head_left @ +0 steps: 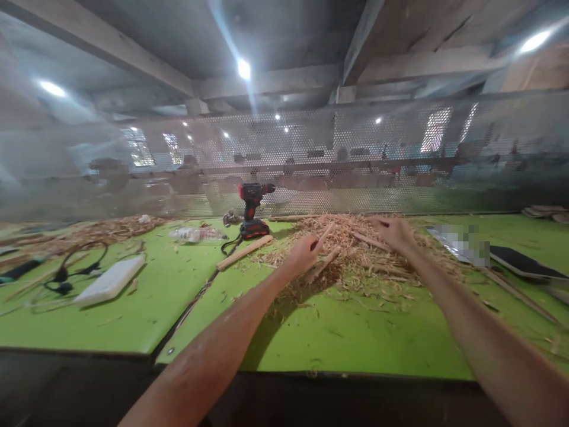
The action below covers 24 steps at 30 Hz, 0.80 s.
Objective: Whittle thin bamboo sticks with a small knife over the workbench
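My left hand is closed on a thin wooden stick, whose end points up and away over the heap of wood shavings. To the right, above the far right part of the heap, my right hand has its thumb and fingertips drawn together; whatever they may hold is too small to make out. More wooden strips lie among the shavings, one just right of my left hand and another between the two hands.
A red and black cordless drill stands behind a flat wooden piece on the green table. Leftward lie a plastic bottle, a white block and black cables. At right is a dark flat device. A perforated screen stands behind.
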Available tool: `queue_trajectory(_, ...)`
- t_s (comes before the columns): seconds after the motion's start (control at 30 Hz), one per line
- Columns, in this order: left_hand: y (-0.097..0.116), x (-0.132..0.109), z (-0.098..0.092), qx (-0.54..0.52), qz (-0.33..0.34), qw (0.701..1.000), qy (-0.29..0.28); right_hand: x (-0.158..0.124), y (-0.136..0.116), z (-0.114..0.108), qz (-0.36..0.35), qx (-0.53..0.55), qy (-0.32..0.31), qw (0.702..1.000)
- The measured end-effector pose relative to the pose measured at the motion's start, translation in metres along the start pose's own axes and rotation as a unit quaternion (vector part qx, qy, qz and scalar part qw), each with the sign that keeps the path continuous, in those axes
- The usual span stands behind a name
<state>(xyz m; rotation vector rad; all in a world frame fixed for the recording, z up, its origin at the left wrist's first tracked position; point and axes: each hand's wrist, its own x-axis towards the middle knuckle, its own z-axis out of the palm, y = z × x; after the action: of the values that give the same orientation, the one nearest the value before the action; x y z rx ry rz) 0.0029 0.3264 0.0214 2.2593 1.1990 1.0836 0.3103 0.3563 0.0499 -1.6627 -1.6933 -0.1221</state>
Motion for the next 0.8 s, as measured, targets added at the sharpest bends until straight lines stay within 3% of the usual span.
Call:
queue_trajectory(0.13, 0.001, 0.001, 0.003, -0.020, -0.020, 1.000, -0.001, -0.013, -0.046, 0.018, -0.125, 0.072, -0.069, 0.987)
queue_trajectory(0.3, 0.005, 0.002, 0.006, -0.041, -0.040, 0.998, -0.001, -0.028, -0.074, 0.032, -0.179, 0.085, -0.108, 0.974)
queue_trajectory(0.63, 0.003, 0.002, 0.014, -0.052, -0.043, 0.998, -0.003, -0.024, -0.057, 0.040, -0.158, 0.002, -0.100, 0.982)
queue_trajectory(0.8, 0.006, -0.001, 0.013, -0.064, -0.039, 0.997, -0.021, -0.020, -0.043, 0.039, -0.140, 0.014, -0.090, 0.986)
